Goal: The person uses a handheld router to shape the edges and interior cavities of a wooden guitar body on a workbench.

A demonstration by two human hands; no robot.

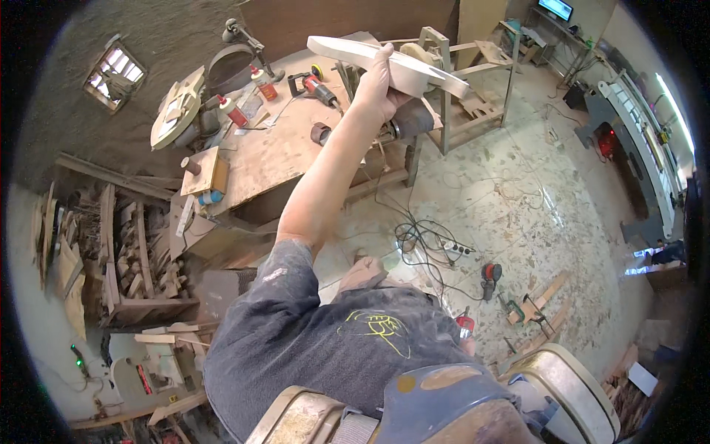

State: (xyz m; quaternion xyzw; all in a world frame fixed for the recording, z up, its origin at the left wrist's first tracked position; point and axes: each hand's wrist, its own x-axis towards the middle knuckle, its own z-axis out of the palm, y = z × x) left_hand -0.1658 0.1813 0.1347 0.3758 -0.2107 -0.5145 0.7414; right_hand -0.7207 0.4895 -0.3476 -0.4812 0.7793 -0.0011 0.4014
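My left arm reaches forward over the wooden workbench [288, 159]. At its end my left hand [377, 89] is closed around a pale, smoothly shaped wooden piece [407, 74], with the thumb on the upper side. The piece is long and thin toward its left end, with a thicker block near the hand. Just beneath its right part is a dark rounded drum-like part [414, 120]. A pale wheel [416, 53] shows behind the piece. My right hand and forearm do not appear.
On the bench are a red power tool [319, 90] with a yellow disc, two red-capped bottles [234, 111], a desk lamp [255, 48] and a wooden box [207, 172]. A wooden frame [445, 89] stands beyond. Tangled cables [418, 237], a sander [489, 280] and clamps [529, 311] lie on the dusty floor.
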